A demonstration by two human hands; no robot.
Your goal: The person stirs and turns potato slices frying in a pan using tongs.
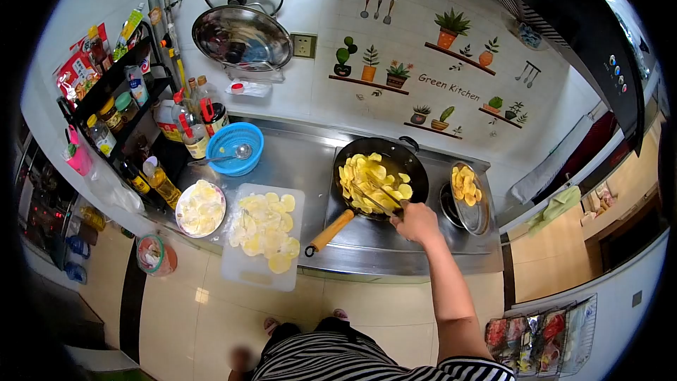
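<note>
My right hand (416, 224) is closed around a pair of chopsticks (379, 197), their tips among the potato slices (363, 173) in the black wok (416, 162). Yellow and glossy, the slices lie in oil, heaped toward the wok's left side. The wok's wooden handle (331, 233) points toward me at the lower left. Right of the wok, an oval metal dish (482, 220) holds browned potato slices (465, 185). At the bottom, a blurred patch (242, 358) beside my striped shirt seems to be my left hand, hanging low; its fingers cannot be made out.
Pale, coated slices cover a white cutting board (262, 276) overhanging the counter's front edge. A plate (182, 224) of more slices stands left of it. Behind are a blue basket (247, 162) with a ladle (242, 152) and several bottles (194, 137). A range hood (599, 35) juts out overhead.
</note>
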